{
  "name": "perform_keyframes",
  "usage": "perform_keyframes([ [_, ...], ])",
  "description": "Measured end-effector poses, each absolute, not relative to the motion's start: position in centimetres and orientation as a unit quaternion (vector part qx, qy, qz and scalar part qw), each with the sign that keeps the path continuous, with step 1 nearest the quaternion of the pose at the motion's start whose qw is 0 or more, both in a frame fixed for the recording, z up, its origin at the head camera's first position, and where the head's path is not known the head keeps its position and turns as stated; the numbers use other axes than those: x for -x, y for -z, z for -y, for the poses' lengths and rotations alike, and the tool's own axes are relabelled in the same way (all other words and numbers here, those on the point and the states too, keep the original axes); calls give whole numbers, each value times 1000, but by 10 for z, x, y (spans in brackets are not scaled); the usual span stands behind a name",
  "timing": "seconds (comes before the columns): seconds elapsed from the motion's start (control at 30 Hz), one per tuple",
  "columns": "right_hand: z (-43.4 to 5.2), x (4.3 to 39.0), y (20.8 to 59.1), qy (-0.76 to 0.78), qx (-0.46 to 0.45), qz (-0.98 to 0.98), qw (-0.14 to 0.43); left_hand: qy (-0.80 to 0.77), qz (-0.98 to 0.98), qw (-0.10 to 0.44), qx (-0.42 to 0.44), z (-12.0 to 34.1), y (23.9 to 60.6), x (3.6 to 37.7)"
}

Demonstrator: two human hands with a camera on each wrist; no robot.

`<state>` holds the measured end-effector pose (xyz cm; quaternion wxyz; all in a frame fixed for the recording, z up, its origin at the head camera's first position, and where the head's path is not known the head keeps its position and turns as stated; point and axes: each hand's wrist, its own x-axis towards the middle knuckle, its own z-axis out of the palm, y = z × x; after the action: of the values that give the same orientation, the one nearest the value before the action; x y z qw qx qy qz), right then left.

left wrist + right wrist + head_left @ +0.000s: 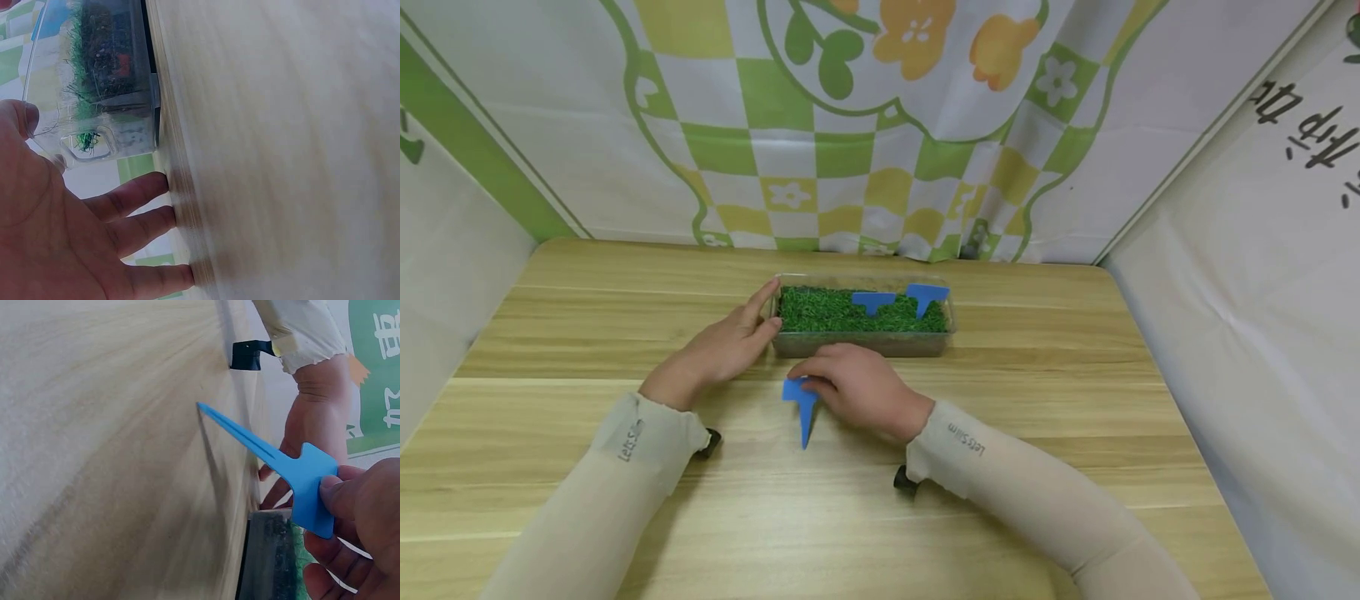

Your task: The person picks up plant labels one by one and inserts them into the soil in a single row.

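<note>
- While the left hand (pixel 722 346) rests with straight fingers against the left end of the clear tray (pixel 865 343), the right hand (pixel 861 387) pinches the flat head of a blue plant label (pixel 801 404) just in front of the tray's near wall.
- That label hangs over the wooden table (pixel 1037 467), its pointed stake aimed down and toward the person, the tip at or just above the boards; the right wrist view shows the thumb pressed on the head, with the stake jutting free.
- Two more blue labels stand in the green turf (pixel 827 310) toward the tray's right end: a nearer label (pixel 872 302) and a farther-right label (pixel 927 297), close together.
- Doing this step well, as I judge it, means turning the stake so the point faces straight down before it goes over the tray wall.
- Free turf lies in the left half, so a spot there, well apart from the two standing labels, looks the sensible choice.
- Keeping the pinch on the head, not the thin stake, should give a steady push without bending it.
- Bracing by the left hand matters: the tray looks light and could slide right or tip when the stake meets the turf.
</note>
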<state>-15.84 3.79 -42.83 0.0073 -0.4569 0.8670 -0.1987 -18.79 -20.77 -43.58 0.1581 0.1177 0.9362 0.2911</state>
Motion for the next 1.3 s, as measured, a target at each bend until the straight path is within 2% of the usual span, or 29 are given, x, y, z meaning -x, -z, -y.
perform_keyframes([
  [0.4,-46,163,418,213,462,-860,-22,-300,-933,160,-115,207,438,188],
  [0.67,-53,167,408,208,455,-866,-21,-297,-934,164,-115,206,438,188],
  [1.3,-55,186,371,217,439,-866,-97,-291,-935,172,-110,208,436,188],
])
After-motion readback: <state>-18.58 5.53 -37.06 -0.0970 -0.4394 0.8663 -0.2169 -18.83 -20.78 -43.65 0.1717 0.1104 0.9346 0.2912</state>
